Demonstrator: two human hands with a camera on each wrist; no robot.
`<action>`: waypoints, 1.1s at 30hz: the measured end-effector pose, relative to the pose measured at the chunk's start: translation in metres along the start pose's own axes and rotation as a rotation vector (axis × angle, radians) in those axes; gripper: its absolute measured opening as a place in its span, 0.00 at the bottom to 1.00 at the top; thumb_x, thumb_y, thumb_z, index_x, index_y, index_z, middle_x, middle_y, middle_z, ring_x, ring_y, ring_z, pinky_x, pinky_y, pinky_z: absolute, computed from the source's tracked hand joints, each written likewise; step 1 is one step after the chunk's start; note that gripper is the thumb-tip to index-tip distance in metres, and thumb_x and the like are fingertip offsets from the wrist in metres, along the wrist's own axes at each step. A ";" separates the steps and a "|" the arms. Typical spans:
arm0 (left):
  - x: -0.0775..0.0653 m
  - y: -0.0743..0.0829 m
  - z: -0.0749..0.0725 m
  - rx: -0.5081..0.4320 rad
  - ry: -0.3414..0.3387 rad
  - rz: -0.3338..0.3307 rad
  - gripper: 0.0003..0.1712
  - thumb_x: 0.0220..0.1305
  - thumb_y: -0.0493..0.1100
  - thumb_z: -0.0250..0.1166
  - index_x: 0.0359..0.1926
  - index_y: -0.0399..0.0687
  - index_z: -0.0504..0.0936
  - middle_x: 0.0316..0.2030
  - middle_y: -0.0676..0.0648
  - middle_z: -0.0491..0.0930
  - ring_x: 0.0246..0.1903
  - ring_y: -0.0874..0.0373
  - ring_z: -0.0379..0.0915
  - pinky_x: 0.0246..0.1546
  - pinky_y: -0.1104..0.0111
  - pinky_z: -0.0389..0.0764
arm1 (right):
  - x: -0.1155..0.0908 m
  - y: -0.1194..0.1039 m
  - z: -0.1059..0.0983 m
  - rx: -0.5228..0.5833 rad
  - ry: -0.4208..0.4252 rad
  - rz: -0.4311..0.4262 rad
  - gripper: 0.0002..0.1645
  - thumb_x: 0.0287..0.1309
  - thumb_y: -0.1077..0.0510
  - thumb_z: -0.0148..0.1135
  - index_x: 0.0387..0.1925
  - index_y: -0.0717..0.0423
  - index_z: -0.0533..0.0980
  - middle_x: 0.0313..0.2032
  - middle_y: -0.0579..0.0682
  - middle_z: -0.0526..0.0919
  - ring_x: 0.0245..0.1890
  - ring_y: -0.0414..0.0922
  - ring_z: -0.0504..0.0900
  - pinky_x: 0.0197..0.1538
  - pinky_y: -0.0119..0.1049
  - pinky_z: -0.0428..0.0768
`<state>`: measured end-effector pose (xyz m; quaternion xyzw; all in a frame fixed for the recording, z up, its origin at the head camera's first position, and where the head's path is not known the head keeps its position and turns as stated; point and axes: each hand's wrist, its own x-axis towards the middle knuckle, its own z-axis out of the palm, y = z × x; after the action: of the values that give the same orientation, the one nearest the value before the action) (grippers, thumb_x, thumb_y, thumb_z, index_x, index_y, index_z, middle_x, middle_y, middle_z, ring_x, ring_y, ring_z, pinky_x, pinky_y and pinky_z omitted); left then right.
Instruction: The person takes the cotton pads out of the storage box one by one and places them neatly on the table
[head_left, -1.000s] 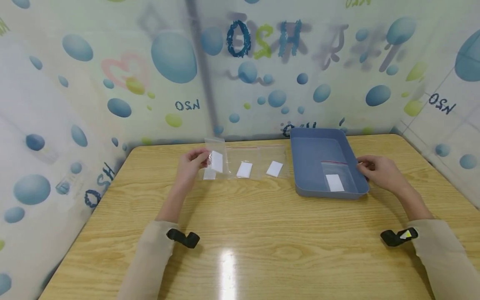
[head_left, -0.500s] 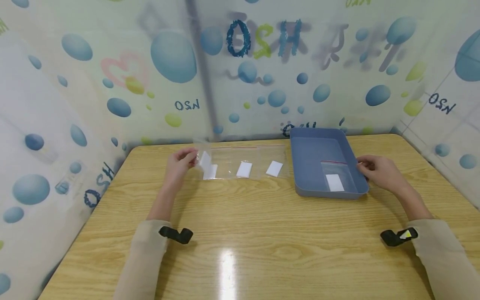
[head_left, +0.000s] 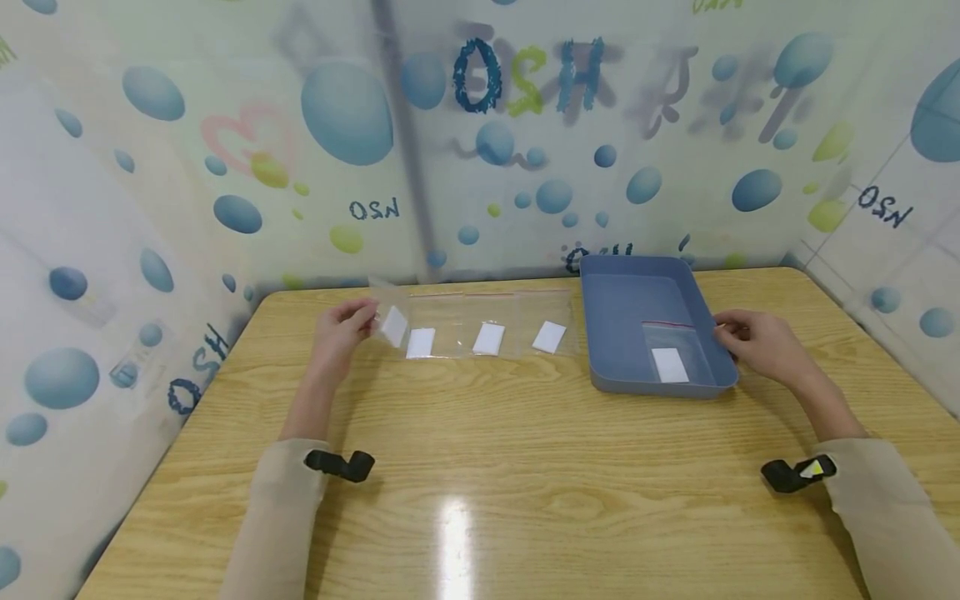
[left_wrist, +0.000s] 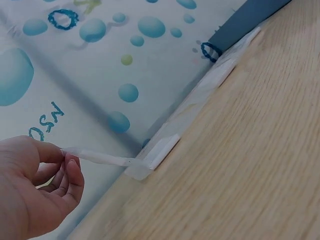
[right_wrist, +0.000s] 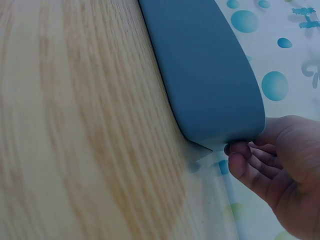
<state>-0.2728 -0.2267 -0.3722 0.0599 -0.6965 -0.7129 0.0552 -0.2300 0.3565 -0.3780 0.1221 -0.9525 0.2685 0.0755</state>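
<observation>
My left hand pinches the left edge of a small clear zip bag with a white flat piece in it. This bag stands tilted, its lower end close to the leftmost of three similar bags lying in a row. Those are the left bag, the middle bag and the right bag. In the left wrist view the held bag stretches from the thumb and fingertips towards the table. My right hand grips the right wall of a blue-grey tray, fingers below its rim in the right wrist view.
Inside the tray, near its front right corner, lies another zip bag with a red seal line and a white piece. The wooden table ends at a curtain printed with blue bubbles, right behind the bags and tray.
My left hand has moved left with the held bag, drawing it off the leftmost lying bag, whose white piece now shows fully. My right hand and the tray have stayed put.
</observation>
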 end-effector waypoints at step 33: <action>0.000 -0.007 -0.029 0.434 0.128 -0.002 0.19 0.74 0.41 0.60 0.54 0.28 0.80 0.35 0.46 0.81 0.27 0.71 0.74 0.27 0.80 0.76 | 0.000 -0.001 0.000 -0.001 0.007 -0.003 0.18 0.71 0.63 0.56 0.51 0.77 0.76 0.32 0.58 0.84 0.25 0.42 0.78 0.25 0.32 0.75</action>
<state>-0.2686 -0.2548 -0.3803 0.1162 -0.8287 -0.5409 0.0842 -0.2295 0.3557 -0.3781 0.1224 -0.9521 0.2686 0.0794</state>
